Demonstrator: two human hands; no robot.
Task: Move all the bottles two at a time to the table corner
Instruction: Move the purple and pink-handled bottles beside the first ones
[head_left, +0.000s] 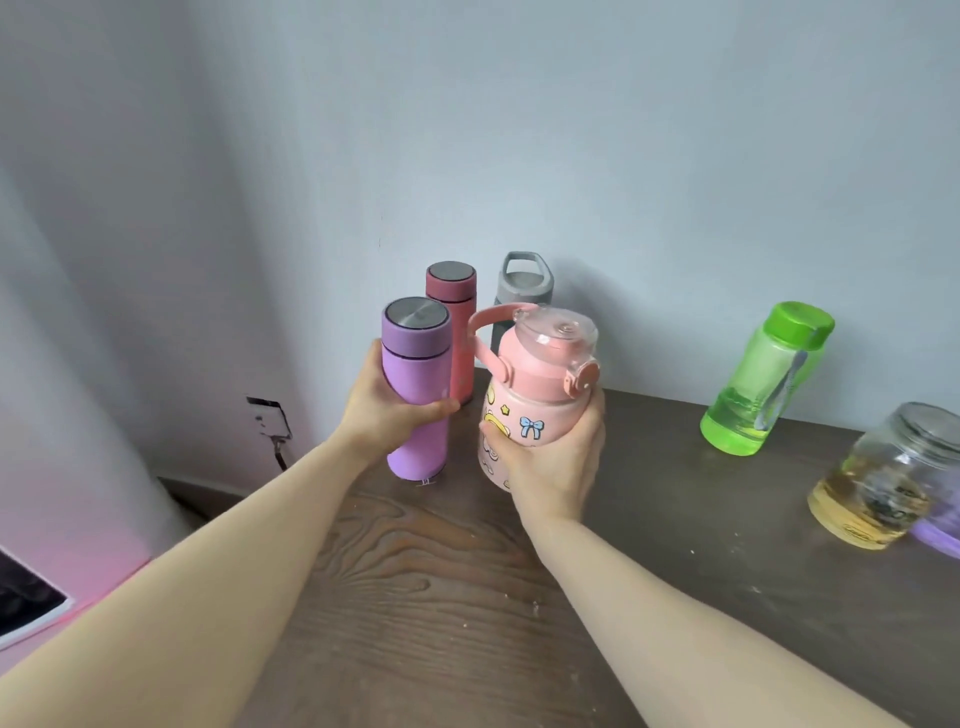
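The left hand (382, 410) has its fingers wrapped tight around the purple bottle (415, 387), the right hand (553, 457) squeezes the pink bottle (537, 384), and just past the fingers stand a red bottle (457, 312) and a gray one (522, 283).

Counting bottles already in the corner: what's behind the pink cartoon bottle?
A grey-lidded bottle stands behind the pink bottle, beside a red flask. Only its lid and handle show; its body is hidden.
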